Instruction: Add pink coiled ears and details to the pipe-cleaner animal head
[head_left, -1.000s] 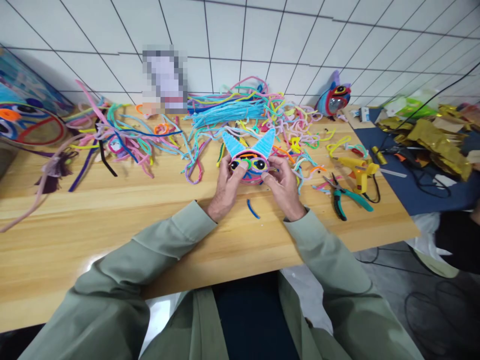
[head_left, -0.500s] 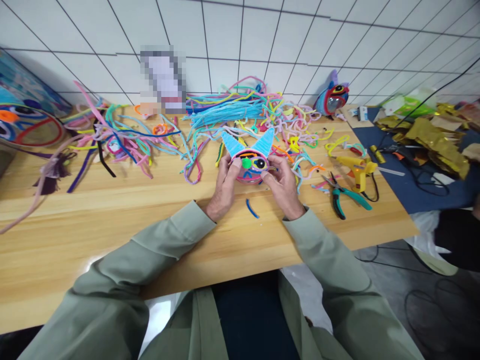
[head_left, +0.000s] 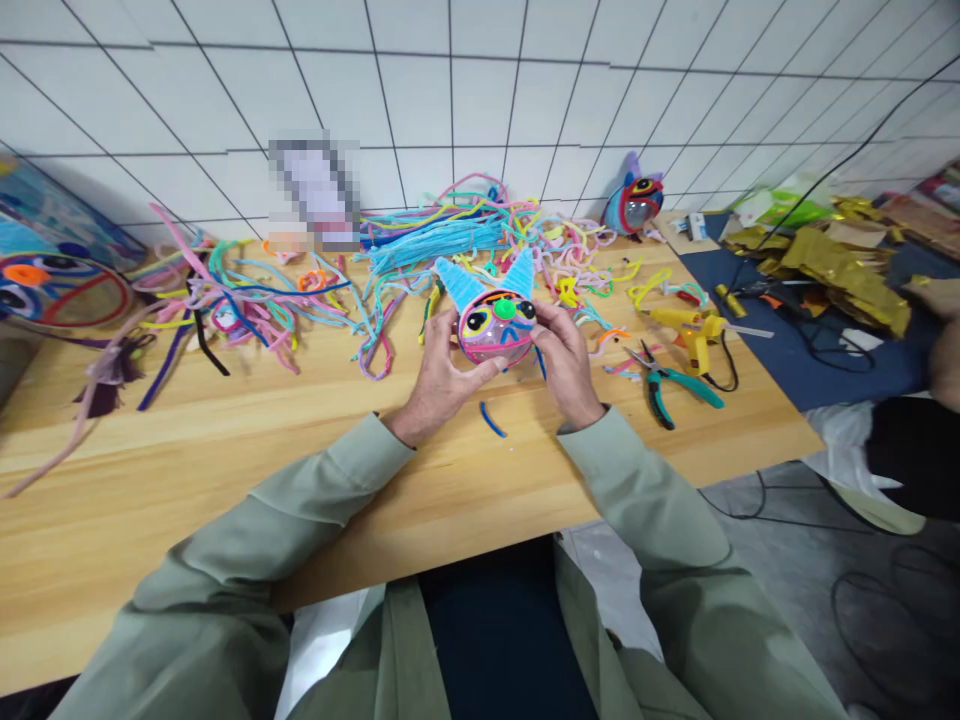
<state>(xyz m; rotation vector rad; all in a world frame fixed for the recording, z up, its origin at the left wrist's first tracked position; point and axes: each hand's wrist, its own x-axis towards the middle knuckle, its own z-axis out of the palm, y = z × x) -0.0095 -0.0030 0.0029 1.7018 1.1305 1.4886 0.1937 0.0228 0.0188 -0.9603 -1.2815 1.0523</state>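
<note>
Between my two hands is a round craft figure [head_left: 496, 335] with blue pointed ears, yellow-ringed black eyes, a green nose and a pink-red rim. My left hand [head_left: 440, 378] grips its left side, the thumb along the lower edge. My right hand [head_left: 566, 362] holds its right side, with a blue strand hanging beside the fingers. A short blue pipe cleaner piece [head_left: 493, 420] lies on the wooden table [head_left: 300, 450] just below the figure. Behind it lies a bundle of light-blue pipe cleaners [head_left: 435, 243].
Teal-handled pliers [head_left: 679, 385] and a yellow glue gun [head_left: 694, 335] lie at the right. A similar figure [head_left: 634, 200] stands by the wall. Tangled pipe cleaners [head_left: 247, 290] spread at the left. Gold wrapping [head_left: 847, 275] covers a blue surface, near a person's arm [head_left: 946, 350].
The figure has turned in my hands, so both its eyes now show. My left thumb has moved from its face to its lower edge. The camera view has shifted slightly.
</note>
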